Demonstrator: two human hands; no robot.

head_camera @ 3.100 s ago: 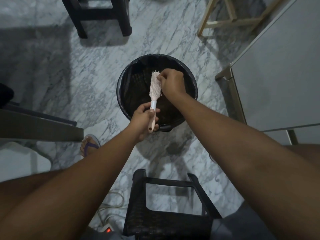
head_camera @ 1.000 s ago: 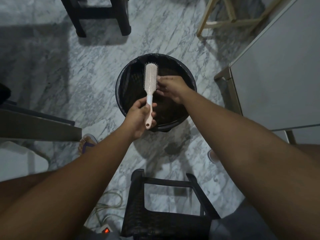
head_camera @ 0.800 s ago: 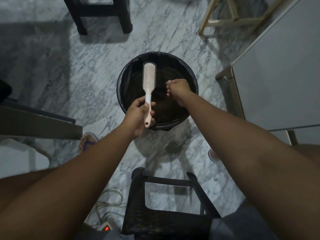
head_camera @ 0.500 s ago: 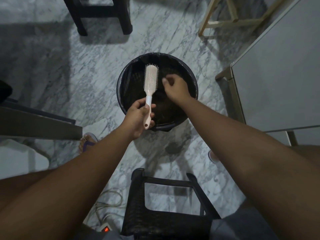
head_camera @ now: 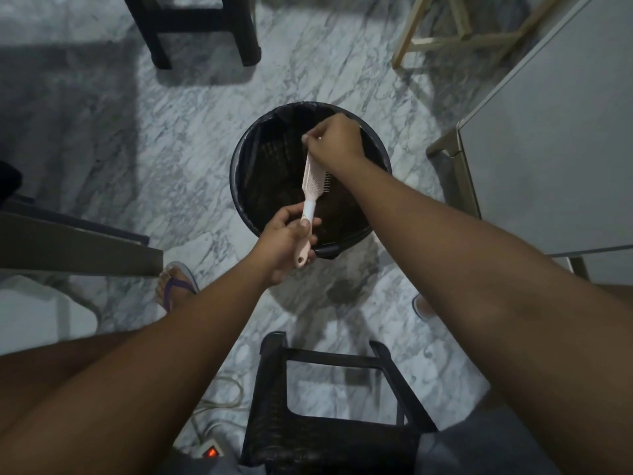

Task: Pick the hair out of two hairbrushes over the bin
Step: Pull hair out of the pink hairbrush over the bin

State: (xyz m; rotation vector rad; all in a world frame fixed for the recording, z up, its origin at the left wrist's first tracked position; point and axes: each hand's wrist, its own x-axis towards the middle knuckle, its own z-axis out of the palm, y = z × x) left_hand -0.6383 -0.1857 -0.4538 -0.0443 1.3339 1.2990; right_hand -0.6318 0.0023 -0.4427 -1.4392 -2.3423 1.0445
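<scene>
My left hand [head_camera: 284,241] has its fingers [head_camera: 310,227] wrapped round the handle of the pale pink plastic hairbrush [head_camera: 313,181]. It holds the brush slanted up and away, so the head hangs over the mouth of the round black bin with a dark liner [head_camera: 239,173]. I judge that is so anything pulled free falls straight in. The bristles face right, toward my right hand [head_camera: 337,140]. Its fingers [head_camera: 313,137] are bunched in a tight pinch at the far tip of the brush head, and the hand covers that end. The strands are too fine and the light too dim for me to tell whether hair is caught in the pinch.

The bin stands on the grey-veined marble floor [head_camera: 178,138], between my feet and a black stool [head_camera: 191,29] further off. A black woven stool [head_camera: 329,437] sits just in front of me, below my arms. A grey desk [head_camera: 548,149] stands to the right, a pale wooden frame [head_camera: 445,39] beyond it. A power strip with a red light [head_camera: 209,452] lies near my knee. Nothing blocks the bin. I see no second brush.
</scene>
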